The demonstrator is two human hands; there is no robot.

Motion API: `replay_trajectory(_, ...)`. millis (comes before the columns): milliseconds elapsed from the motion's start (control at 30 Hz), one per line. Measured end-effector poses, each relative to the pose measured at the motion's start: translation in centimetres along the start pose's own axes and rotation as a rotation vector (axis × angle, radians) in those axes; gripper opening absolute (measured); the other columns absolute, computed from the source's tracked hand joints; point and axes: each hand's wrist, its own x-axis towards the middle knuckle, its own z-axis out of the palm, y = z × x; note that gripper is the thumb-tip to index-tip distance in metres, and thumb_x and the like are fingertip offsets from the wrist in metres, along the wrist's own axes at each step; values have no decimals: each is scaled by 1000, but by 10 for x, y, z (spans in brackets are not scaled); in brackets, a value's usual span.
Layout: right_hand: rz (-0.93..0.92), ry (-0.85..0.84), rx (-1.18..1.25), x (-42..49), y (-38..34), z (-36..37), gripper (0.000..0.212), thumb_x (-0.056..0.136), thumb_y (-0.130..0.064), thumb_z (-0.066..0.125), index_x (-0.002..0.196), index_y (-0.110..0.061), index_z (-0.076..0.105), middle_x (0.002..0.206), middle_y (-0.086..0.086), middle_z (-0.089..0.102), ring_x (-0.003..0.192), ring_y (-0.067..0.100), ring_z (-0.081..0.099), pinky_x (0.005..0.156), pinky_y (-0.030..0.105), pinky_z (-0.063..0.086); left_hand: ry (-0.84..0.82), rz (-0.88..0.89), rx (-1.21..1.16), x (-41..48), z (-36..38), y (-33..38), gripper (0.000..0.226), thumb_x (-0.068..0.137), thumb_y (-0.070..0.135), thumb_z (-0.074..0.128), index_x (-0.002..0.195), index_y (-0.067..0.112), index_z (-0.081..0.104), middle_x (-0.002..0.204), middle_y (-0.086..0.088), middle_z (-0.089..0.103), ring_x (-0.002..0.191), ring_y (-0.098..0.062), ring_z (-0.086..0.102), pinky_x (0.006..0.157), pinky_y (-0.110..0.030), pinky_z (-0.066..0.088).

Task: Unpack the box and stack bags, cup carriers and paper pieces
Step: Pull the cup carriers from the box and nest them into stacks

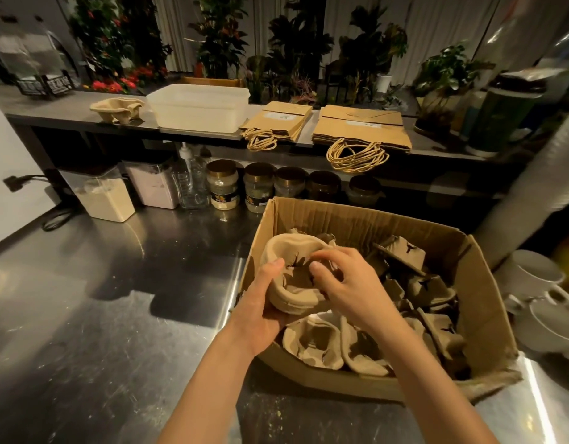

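Both hands grip one cup carrier (pixel 289 251). L hand (pixel 260 302) cups its near-left edge from below w/ thumb over the rim; R hand (pixel 350 283) has curled fingers pinching the inner divider. Carrier sits above the near-left corner of the box (pixel 341 219), tipped up on its side, long axis running approx near-to-far, cup wells facing right and toward the camera. Its near rim shows layered edges, so maybe several are nested; can't tell how many.

Moulded pulp, tan, rough matte, rounded wells w/ torn-looking slits. Box is brown corrugated cardboard, flaps open, holding a jumble of more carriers (pixel 312 341), some flat, some on edge. It rests on a scratched, shiny steel counter (pixel 116 315).

On the raised shelf (pixel 52 110) beyond: another pulp carrier (pixel 116 107), a translucent plastic tub (pixel 196 107), then two flat stacks of kraft paper bags, a small stack (pixel 280 118) and a large stack (pixel 363 129), twisted handles hanging over the front edge. White cups (pixel 536 274) just right of the box.
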Motion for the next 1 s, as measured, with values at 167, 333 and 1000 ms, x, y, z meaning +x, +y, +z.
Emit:
replay_trajectory(167, 139, 75, 58, 5, 35, -24, 39, 97, -32, 50, 135, -22, 48, 132, -1, 51, 107, 7, 52, 87, 24, 47, 37, -18, -66, 2, -1, -1, 57, 74, 39, 73, 127, 27, 56, 125, -15, 63, 114, -34, 61, 90, -49, 53)
replay_trajectory(333, 299, -140, -205, 3, 79, -31, 45, 97, -26, 52, 140, -18, 42, 136, 9, 51, 121, 22, 52, 96, 34, 48, 44, 0, -98, 1, 4, 1, 41, 78, 36, 60, 118, 29, 55, 121, -13, 60, 113, -33, 58, 99, -53, 47)
replay_trajectory(1000, 222, -30, -457, -1, 103, -21, 22, 91, -23, 60, 112, -24, 64, 118, 2, 49, 113, 22, 41, 93, 35, 43, 77, -2, -108, -4, 11, 4, 38, 76, 36, 60, 113, 29, 55, 118, -13, 59, 109, -32, 59, 95, -51, 49)
